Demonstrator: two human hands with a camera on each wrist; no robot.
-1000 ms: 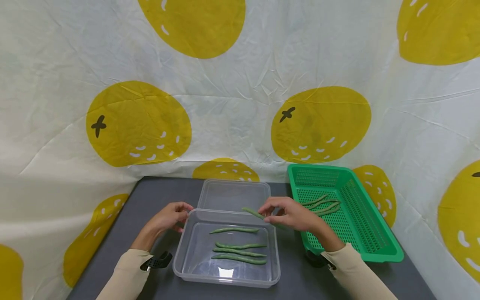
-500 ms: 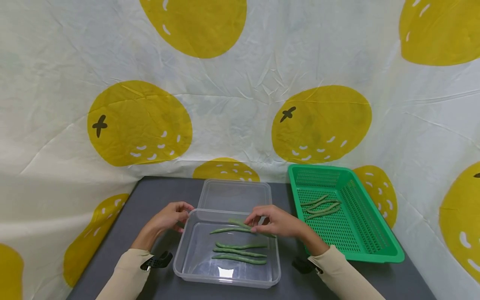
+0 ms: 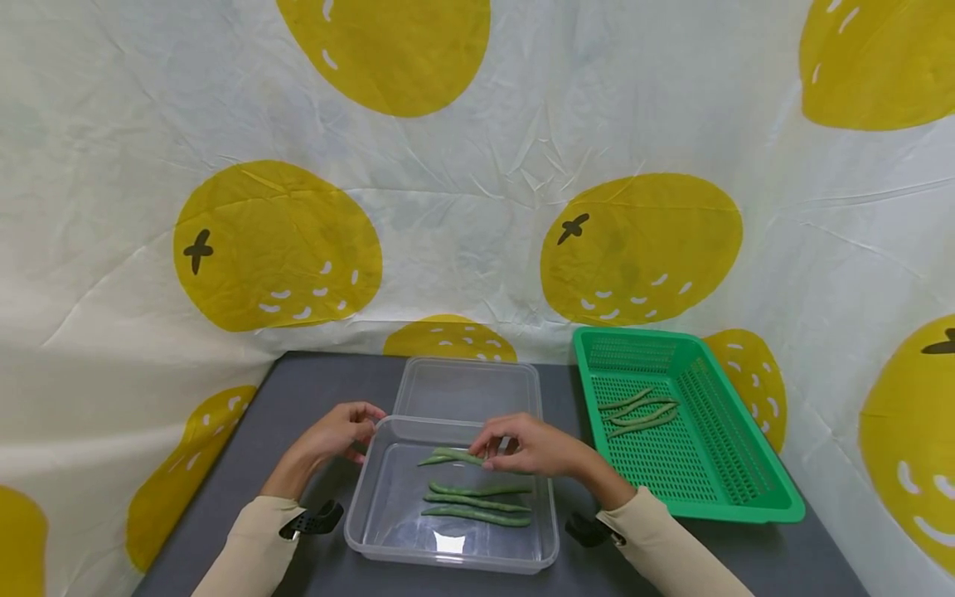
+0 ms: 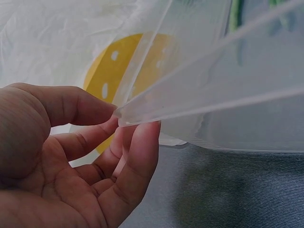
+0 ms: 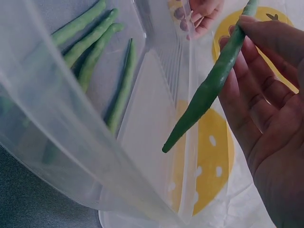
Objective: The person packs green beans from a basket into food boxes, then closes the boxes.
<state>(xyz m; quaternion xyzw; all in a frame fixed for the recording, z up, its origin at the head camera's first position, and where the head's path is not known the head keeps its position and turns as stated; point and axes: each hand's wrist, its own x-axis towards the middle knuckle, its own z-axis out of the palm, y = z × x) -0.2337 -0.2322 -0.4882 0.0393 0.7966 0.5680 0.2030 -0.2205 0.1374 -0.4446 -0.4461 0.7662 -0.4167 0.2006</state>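
Observation:
My right hand (image 3: 533, 448) pinches a green bean (image 5: 206, 92) between thumb and fingers, over the back part of a clear plastic container (image 3: 448, 560). In the right wrist view its tapered end points down past the fingers. Inside the container several green beans (image 3: 477, 502) lie crosswise in rows; the held one overlaps the rearmost of them in the head view. At the back left corner my left hand (image 3: 339, 433) pinches the container's rim (image 4: 142, 118) between thumb and fingertips.
Behind the container lies a clear lid (image 3: 470, 388) on the dark table (image 3: 313, 381). To the right stands a green perforated basket (image 3: 716, 473) with several green beans (image 3: 642, 410) in it. A cloth with yellow fruit prints (image 3: 462, 249) hangs behind the table.
My right hand has moved left and down with the green bean, from beyond the container's back right edge to over its inside. The left hand has kept its place at the corner.

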